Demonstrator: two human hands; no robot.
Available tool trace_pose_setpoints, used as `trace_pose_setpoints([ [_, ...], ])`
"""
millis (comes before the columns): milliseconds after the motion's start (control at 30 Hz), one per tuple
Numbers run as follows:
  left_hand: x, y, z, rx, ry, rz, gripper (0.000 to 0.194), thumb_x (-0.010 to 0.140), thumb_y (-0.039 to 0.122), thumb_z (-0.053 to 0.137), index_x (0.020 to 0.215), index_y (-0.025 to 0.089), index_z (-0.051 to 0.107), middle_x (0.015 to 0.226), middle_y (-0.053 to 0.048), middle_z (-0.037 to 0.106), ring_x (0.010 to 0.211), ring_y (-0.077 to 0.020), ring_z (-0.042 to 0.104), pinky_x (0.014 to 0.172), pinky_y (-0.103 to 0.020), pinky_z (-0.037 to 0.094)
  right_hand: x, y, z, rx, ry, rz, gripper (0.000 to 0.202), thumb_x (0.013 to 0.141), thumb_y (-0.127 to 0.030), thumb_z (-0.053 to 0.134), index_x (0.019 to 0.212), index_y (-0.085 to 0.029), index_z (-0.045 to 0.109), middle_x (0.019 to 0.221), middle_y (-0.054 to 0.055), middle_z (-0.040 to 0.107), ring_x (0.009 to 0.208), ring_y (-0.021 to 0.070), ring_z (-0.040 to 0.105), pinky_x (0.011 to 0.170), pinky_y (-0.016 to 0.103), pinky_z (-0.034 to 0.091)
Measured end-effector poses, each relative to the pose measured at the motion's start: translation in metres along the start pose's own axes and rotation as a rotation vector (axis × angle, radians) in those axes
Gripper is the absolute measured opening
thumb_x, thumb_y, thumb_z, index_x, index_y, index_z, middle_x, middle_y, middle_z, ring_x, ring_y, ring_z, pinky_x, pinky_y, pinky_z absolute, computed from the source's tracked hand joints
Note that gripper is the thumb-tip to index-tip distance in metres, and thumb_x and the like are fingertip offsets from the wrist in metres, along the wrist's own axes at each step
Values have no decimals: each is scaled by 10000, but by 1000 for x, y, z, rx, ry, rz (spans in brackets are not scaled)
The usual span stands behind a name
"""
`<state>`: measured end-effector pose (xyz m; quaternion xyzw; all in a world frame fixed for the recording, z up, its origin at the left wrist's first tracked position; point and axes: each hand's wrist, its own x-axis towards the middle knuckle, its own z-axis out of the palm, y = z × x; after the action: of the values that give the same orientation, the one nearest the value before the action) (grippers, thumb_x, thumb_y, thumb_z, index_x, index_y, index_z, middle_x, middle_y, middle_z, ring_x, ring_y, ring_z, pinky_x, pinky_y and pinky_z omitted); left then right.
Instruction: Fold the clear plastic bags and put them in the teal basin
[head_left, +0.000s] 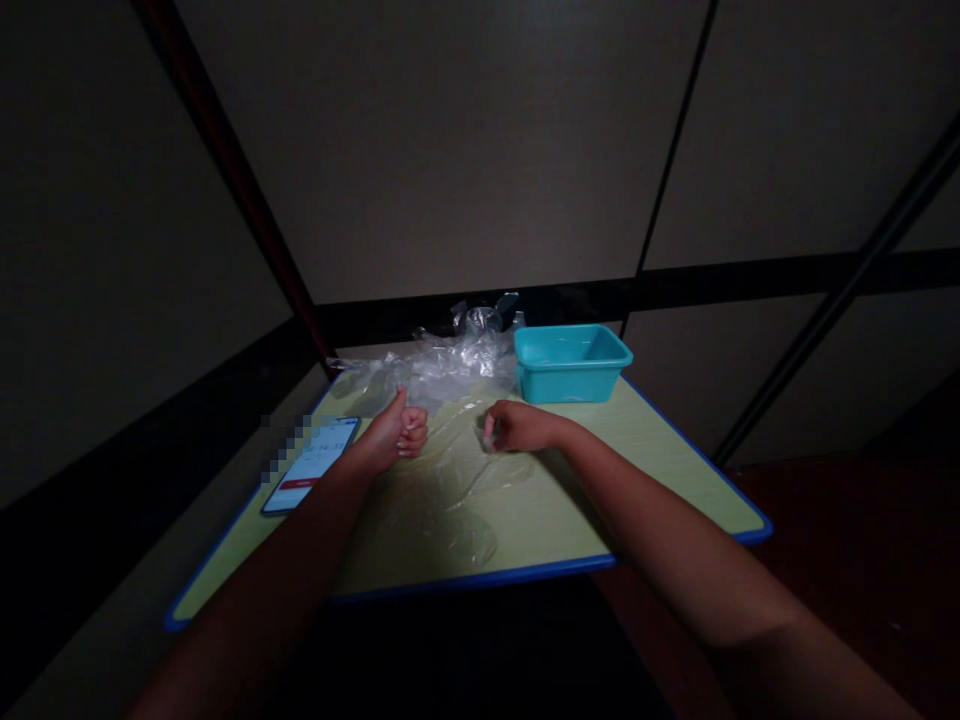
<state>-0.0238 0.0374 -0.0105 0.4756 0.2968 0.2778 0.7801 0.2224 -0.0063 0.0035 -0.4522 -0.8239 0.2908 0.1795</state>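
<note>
forearms (675,530): reach in from near left and right
left hand (391,434): curled fist, thumb up
right hand (521,427): pinching clear film (474,485)
phone (319,458): left
teal tub (566,383): far right

Left hand (394,432) fisted, thumb (399,401) raised; right hand (519,427) curled; forearms (645,505) angled inward.

Your counter (667,470) is pale yellow-green, edged in blue; your plastic film (469,367) is colourless and see-through with silvery glints; the basin (568,386) is plain turquoise. Your phone (324,452) shows a pale screen with a red bar (300,484).
</note>
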Motion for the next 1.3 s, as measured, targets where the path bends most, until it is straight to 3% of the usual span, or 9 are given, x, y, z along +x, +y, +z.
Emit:
trace_pose_setpoints([
  [200, 1, -1, -2, -13, -11, 6, 644, 832, 698, 176, 504, 176, 361, 399, 65, 257, 294, -54, 221, 314, -172, 178, 1, 2, -4, 75, -20, 85, 153, 745, -198, 559, 706, -98, 668, 520, -35, 513, 487, 68, 400, 494, 193, 293],
  [400, 1, -1, 0, 12, 10, 14, 643, 842, 688, 180, 501, 175, 365, 402, 65, 256, 294, -49, 203, 313, -167, 168, 8, 9, 6, 158, 117, 77, 100, 749, -86, 529, 784, -114, 619, 698, 7, 610, 621, 85, 503, 579, 181, 358],
  [600, 2, -2, -3, -5, -16, 1, 642, 841, 684, 169, 506, 175, 369, 403, 64, 253, 292, -50, 192, 309, -167, 173, 11, 3, 19, -157, 387, 187, 156, 833, -285, 549, 809, -141, 605, 737, 31, 613, 636, 108, 486, 580, 214, 318],
  [800, 3, -3, -3, 0, -13, 15, 639, 843, 684, 177, 511, 175, 375, 406, 68, 246, 297, -52, 188, 309, -162, 174, 9, -11, 27, -311, 328, 230, 278, 744, -450, 651, 770, -174, 631, 804, 52, 648, 726, 148, 532, 605, 240, 307],
  [967, 1, -2, 1, 25, 38, 14, 648, 862, 660, 147, 505, 173, 382, 403, 65, 243, 295, -51, 188, 312, -163, 169, 6, -15, 25, -265, 199, 174, 199, 760, -372, 635, 717, -179, 658, 756, 35, 660, 709, 144, 544, 610, 237, 324],
  [1100, 1, -1, 4, 18, 65, 9, 640, 893, 607, 124, 529, 165, 410, 409, 57, 276, 286, -56, 220, 307, -165, 174, 9, -5, 22, -24, 181, 194, 101, 760, -156, 579, 761, -163, 680, 785, 30, 684, 721, 134, 571, 645, 218, 370],
  [1200, -1, 2, 9, -2, 131, 37, 629, 898, 598, 149, 629, 143, 491, 478, 12, 423, 310, -81, 342, 310, -179, 231, 13, 3, 21, 51, 251, 219, 212, 759, -77, 507, 851, -140, 688, 856, 50, 696, 768, 136, 587, 671, 212, 394],
  [1300, -6, 8, 15, -81, 118, 85, 630, 887, 614, 175, 811, 117, 555, 701, -105, 601, 471, -157, 545, 332, -194, 295, 15, 7, 22, 64, 255, 253, 231, 752, -75, 491, 844, -123, 698, 815, 59, 695, 735, 135, 589, 651, 212, 402],
])
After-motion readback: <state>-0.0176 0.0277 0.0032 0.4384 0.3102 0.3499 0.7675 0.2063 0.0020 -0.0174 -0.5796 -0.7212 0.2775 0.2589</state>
